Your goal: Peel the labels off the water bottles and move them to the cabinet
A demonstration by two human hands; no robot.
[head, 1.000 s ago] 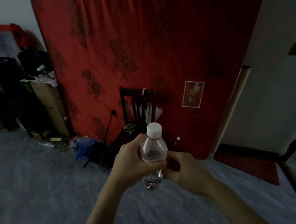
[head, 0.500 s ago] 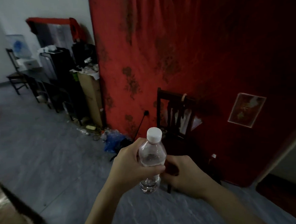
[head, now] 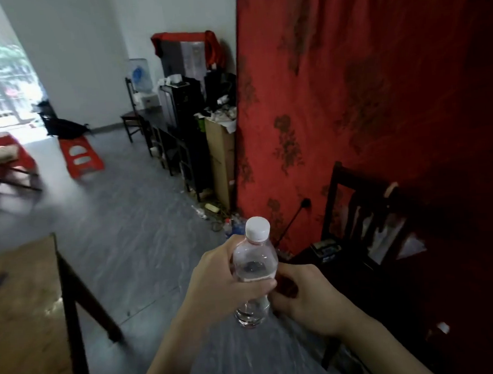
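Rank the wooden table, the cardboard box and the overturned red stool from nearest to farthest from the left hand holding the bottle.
From the left hand, which grips the water bottle:
1. Wooden table, close by at lower left.
2. Cardboard box, farther back, standing against the red curtain's edge.
3. Overturned red stool, far across the floor at upper left, near the window.

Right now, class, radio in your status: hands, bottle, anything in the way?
Left hand grips water bottle, upright, cap on, no label showing. Right hand curled beside it, contents hidden. Wooden table on left, dark chair on right.
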